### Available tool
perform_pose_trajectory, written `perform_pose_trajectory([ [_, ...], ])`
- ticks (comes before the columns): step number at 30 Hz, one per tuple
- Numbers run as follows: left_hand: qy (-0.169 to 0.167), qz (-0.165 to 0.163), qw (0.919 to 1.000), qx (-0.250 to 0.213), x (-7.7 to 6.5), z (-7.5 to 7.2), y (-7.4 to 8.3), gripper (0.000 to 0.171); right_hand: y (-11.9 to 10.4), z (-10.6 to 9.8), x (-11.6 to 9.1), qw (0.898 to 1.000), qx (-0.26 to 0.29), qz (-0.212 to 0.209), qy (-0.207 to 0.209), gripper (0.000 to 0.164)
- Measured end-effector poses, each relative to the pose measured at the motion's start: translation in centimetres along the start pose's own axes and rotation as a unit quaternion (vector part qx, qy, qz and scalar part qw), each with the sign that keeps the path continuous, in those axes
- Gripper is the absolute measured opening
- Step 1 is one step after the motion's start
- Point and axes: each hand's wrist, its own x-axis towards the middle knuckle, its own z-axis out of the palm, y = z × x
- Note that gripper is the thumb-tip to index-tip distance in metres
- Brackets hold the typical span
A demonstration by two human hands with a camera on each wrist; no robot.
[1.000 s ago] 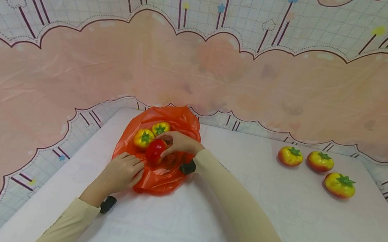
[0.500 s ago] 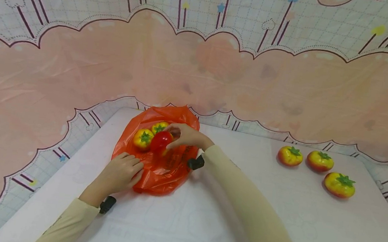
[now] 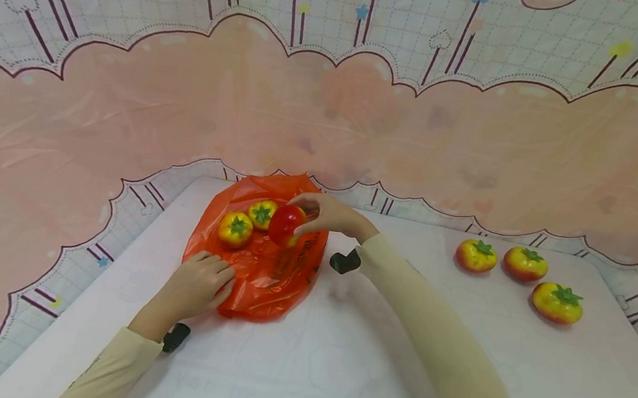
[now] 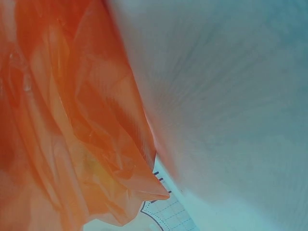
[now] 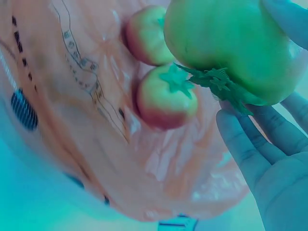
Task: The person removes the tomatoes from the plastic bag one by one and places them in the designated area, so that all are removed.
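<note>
In the head view, an orange-red plastic bag (image 3: 267,291) lies spread on the white table, with two yellow-and-red persimmons (image 3: 235,229) on it. My right hand (image 3: 333,216) pinches a third persimmon (image 3: 285,224) between thumb and fingers above the bag's right part, its red underside facing the head camera. From the right wrist, the held persimmon (image 5: 236,43) shows its green leafy top, near my fingers (image 5: 245,144). My left hand (image 3: 202,283) grips the bag's near left edge with curled fingers. Folds of the bag (image 4: 72,120) fill the left wrist view's left side.
Three more persimmons (image 3: 526,265) sit in a loose group at the table's right. Behind the table (image 3: 396,352) hangs a patterned cloth (image 3: 397,136) with a cloud-like border.
My right hand has lifted the persimmon off the bag's middle and carried it up and rightward, away from the other two. My left hand stays at the bag's edge.
</note>
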Motion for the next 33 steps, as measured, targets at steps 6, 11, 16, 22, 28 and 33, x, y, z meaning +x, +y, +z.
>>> perform_pose_trajectory([
  [6, -0.010, -0.006, 0.9999, 0.001, 0.1, -0.3, 0.1, 0.021, 0.1, -1.4, -1.4, 1.000, -0.005, 0.013, 0.008, 0.060],
  [11, -0.019, -0.011, 0.9998, 0.000, 0.1, -0.4, 0.1, 0.021, 0.2, -2.5, -2.5, 1.000, -0.002, 0.000, 0.015, 0.058],
  [16, -0.022, -0.012, 0.9997, 0.001, 0.0, -0.5, 0.2, 0.022, 0.4, -3.4, -3.7, 1.000, 0.008, -0.010, 0.027, 0.059],
  [22, -0.023, -0.012, 0.9997, 0.003, -0.1, -0.5, 0.2, 0.023, 1.1, -4.2, -4.7, 0.999, 0.006, -0.007, 0.048, 0.060],
  [28, -0.013, -0.007, 0.9999, 0.005, -0.2, -0.4, 0.1, 0.021, 1.7, -4.9, -5.5, 0.998, 0.001, -0.005, 0.066, 0.057],
  [33, -0.019, -0.010, 0.9998, 0.006, -0.1, -0.5, 0.1, 0.022, 2.0, -5.3, -6.1, 0.997, -0.006, 0.009, 0.079, 0.056],
])
